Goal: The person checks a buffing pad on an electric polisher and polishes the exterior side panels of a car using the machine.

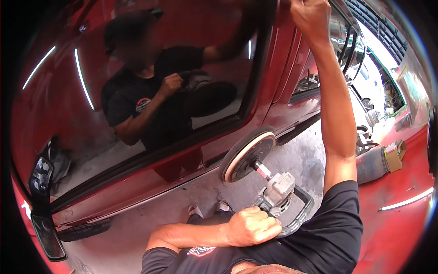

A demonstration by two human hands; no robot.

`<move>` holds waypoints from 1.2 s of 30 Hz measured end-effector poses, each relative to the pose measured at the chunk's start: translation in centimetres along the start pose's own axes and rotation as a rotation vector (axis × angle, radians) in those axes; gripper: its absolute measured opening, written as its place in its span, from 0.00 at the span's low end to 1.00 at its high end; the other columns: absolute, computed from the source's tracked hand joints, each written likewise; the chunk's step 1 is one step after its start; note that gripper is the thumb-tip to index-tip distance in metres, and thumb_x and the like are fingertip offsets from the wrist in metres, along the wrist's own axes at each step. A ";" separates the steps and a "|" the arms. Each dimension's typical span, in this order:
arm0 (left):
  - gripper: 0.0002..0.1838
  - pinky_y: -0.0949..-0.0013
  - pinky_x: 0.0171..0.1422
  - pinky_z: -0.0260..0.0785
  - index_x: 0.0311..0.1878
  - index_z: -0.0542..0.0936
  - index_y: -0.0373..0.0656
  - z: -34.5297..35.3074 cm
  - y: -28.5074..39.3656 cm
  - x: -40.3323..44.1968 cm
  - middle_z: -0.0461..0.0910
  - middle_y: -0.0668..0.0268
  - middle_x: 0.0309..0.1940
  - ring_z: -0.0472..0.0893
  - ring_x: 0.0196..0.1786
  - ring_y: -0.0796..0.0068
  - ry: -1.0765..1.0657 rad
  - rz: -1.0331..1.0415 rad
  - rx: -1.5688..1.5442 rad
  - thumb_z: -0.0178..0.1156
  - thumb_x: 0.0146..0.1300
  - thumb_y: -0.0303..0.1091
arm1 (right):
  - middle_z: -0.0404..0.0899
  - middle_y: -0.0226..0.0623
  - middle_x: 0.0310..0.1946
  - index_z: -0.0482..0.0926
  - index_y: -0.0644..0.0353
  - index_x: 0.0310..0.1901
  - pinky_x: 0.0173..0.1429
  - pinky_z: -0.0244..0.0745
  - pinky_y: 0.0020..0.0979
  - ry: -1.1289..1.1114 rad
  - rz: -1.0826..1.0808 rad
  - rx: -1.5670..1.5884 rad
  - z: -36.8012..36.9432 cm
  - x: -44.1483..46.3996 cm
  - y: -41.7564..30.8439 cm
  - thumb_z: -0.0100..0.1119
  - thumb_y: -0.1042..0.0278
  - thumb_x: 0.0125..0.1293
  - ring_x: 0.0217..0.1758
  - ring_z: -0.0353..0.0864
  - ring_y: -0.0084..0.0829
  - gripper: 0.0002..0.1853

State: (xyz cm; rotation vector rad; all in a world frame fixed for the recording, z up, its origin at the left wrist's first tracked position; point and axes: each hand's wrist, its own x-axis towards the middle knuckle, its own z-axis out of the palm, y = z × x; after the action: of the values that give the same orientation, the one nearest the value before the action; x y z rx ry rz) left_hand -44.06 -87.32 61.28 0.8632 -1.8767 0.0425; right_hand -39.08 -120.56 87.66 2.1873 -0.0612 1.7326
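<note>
My left hand point(253, 226) is wrapped round the rear handle of an angle polisher point(279, 189), close to my chest. The tool has a grey metal head and a black loop handle. Its round pad point(242, 160), dark with a pale layer, faces the dark red car door point(214, 157); I cannot tell whether they touch. My right arm stretches up past the window frame. My right hand point(312, 16) has its fingers curled at the top edge of the view, beside the car's upper body; what they grip is cut off.
The dark car window point(182, 114) reflects me and the polisher. A side mirror point(48, 228) juts out at lower left, near a tyre point(84, 230). Another red panel point(388, 219) lies at right, with a cardboard box point(395, 154) and a grey cylinder point(372, 165) by it.
</note>
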 end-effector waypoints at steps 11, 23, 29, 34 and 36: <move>0.09 0.70 0.23 0.59 0.28 0.78 0.47 1.1 0.5 -0.1 0.66 0.75 0.18 0.69 0.19 0.78 0.050 -0.011 0.022 0.72 0.57 0.30 | 0.84 0.27 0.42 0.85 0.66 0.55 0.45 0.73 0.22 -0.305 0.792 0.356 -15.2 -20.7 -0.6 0.61 0.80 0.72 0.41 0.77 0.16 0.13; 0.15 0.67 0.26 0.61 0.37 0.86 0.43 3.7 0.4 -0.9 0.70 0.74 0.18 0.71 0.19 0.74 -0.003 -0.097 0.096 0.68 0.41 0.22 | 0.82 0.31 0.54 0.79 0.61 0.62 0.68 0.70 0.34 -0.519 2.031 1.180 -30.9 -51.2 -31.4 0.86 0.49 0.47 0.60 0.78 0.29 0.43; 0.26 0.66 0.29 0.67 0.40 0.87 0.40 3.3 -1.3 -0.9 0.78 0.67 0.22 0.77 0.22 0.68 -0.086 -0.108 0.054 0.68 0.28 0.20 | 0.75 0.39 0.68 0.61 0.65 0.76 0.78 0.63 0.37 -0.356 2.078 1.169 -29.7 -48.5 -35.8 0.90 0.59 0.40 0.72 0.72 0.35 0.62; 0.18 0.64 0.32 0.73 0.38 0.85 0.41 3.6 -3.2 -0.9 0.83 0.63 0.27 0.83 0.27 0.61 -0.061 -0.151 0.025 0.71 0.39 0.18 | 0.74 0.42 0.69 0.58 0.67 0.77 0.79 0.63 0.39 -0.290 1.948 1.009 -28.0 -48.9 -38.0 0.92 0.61 0.38 0.74 0.70 0.36 0.65; 0.17 0.65 0.33 0.73 0.38 0.85 0.41 3.7 -3.7 -0.9 0.84 0.61 0.27 0.83 0.27 0.61 -0.063 -0.147 0.029 0.71 0.40 0.18 | 0.75 0.42 0.67 0.60 0.67 0.75 0.77 0.65 0.38 -0.262 1.889 0.877 -27.2 -48.6 -39.1 0.93 0.60 0.38 0.72 0.72 0.35 0.64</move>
State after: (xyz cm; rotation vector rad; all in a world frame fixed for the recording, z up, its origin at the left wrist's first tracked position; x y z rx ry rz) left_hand -44.65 -91.03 57.58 1.0303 -1.8701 -0.0488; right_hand -67.18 -84.53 37.13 3.0958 -2.5588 2.2739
